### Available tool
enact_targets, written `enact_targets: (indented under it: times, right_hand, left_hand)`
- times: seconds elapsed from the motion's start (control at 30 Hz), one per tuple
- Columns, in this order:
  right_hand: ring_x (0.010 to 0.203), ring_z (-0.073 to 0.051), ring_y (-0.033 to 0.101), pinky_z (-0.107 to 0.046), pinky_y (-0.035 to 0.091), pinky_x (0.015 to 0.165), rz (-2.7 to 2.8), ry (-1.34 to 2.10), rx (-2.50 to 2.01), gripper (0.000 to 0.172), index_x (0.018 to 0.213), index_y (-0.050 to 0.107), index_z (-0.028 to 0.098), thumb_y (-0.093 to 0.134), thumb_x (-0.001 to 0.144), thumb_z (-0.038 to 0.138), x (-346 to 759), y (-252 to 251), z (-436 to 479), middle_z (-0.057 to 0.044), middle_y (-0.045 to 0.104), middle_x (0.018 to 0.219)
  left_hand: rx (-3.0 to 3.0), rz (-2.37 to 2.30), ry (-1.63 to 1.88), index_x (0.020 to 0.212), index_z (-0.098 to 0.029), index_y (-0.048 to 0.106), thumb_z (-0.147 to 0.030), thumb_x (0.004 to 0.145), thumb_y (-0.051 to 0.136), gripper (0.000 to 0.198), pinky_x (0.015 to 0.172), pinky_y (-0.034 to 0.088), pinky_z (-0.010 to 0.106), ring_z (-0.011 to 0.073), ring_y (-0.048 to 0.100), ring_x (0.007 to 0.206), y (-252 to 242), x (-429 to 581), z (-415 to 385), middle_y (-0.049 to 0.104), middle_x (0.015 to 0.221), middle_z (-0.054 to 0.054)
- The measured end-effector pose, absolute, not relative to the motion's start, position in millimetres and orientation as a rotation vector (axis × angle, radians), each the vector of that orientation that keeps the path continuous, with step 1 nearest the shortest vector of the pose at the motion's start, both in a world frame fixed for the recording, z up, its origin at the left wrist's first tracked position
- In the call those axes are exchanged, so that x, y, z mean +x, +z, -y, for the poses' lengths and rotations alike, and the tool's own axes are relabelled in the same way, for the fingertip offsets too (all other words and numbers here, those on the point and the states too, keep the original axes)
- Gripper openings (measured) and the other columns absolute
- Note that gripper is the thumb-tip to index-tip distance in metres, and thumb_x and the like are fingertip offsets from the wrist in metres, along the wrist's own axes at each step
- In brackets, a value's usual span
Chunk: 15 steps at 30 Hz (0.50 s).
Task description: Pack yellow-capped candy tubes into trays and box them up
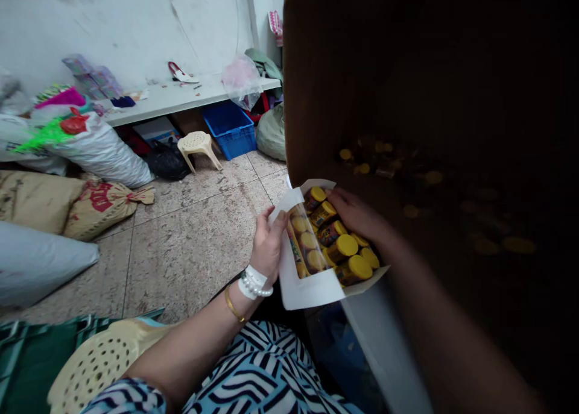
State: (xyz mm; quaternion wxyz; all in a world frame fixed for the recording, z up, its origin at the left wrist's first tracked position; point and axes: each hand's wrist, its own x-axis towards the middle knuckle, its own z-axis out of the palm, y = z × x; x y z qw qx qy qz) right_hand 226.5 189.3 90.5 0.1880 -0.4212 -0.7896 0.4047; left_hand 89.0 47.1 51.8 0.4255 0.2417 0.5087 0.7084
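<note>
A white windowed box [312,294] stands tilted in front of me, its flap side open. Small jars with yellow lids [346,246] fill it in rows, some showing through the clear window. On the box's left side, my left hand [268,242] grips the edge with the thumb on top. My right hand [355,212] curves along the opposite side, close against the jars at the upper end; part of its fingers is hidden. Behind it, a large cardboard box [312,88] opens toward me, with more yellow-lidded jars [434,178] lying loose in its dark inside.
A cream plastic stool [97,366] stands at lower left beside a green crate [36,366]. Stuffed sacks [108,152] line the left. By the wall are a white bench [181,100], a blue crate [235,137] and another small stool [196,141]. Speckled floor [194,233] lies between.
</note>
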Motion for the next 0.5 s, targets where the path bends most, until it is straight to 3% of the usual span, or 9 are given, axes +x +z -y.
enact_targets:
  times: [0.1,0.23,0.33,0.43,0.5]
  right_hand:
    - [0.09,-0.021,0.063,-0.03,0.045,0.077,2.193,1.142,-1.193,0.04,0.091,0.065,0.019,0.038,0.097,0.048,226.2,93.7,-188.5,-0.006,0.07,0.092]
    - [0.093,-0.021,0.064,-0.03,0.046,0.079,2.138,1.223,-1.163,0.037,0.1,0.066,0.018,0.042,0.097,0.046,220.4,98.5,-181.0,-0.006,0.071,0.097]
    - [0.099,-0.022,0.066,-0.032,0.048,0.084,2.094,1.27,-1.174,0.038,0.103,0.066,0.018,0.039,0.098,0.044,215.2,105.6,-172.2,-0.007,0.072,0.103]
    - [0.11,-0.024,0.065,-0.036,0.049,0.093,2.052,1.376,-1.154,0.049,0.108,0.068,0.02,0.034,0.099,0.054,214.0,117.1,-162.7,-0.007,0.073,0.111]
    - [0.122,-0.026,0.06,-0.041,0.047,0.101,2.027,1.415,-1.107,0.056,0.121,0.065,0.024,0.034,0.096,0.064,217.0,126.0,-157.1,-0.006,0.068,0.126]
  left_hand:
    - [0.222,-0.933,1.525,0.124,-0.019,0.057,-0.057,0.084,0.066,0.056,0.097,0.054,0.046,0.0287,0.069,0.105,44.8,97.2,-34.4,0.073,0.112,0.012]
    - [0.094,-0.698,1.441,0.134,-0.02,0.056,-0.073,0.085,0.049,0.073,0.103,0.05,0.049,0.0309,0.066,0.115,32.7,108.4,-26.3,0.072,0.119,0.013]
    - [0.151,-0.62,1.476,0.139,-0.024,0.053,-0.075,0.087,0.041,0.074,0.109,0.045,0.05,0.0307,0.06,0.125,30.8,112.3,-25.3,0.069,0.126,0.011]
    - [0.18,-0.602,1.532,0.137,-0.025,0.056,-0.074,0.089,0.039,0.07,0.11,0.043,0.048,0.0301,0.057,0.129,42.6,110.7,-25.6,0.069,0.128,0.01]
    - [0.207,-0.595,1.569,0.133,-0.023,0.059,-0.074,0.088,0.038,0.071,0.109,0.044,0.048,0.0305,0.056,0.13,54.9,106.8,-26.4,0.069,0.127,0.011]
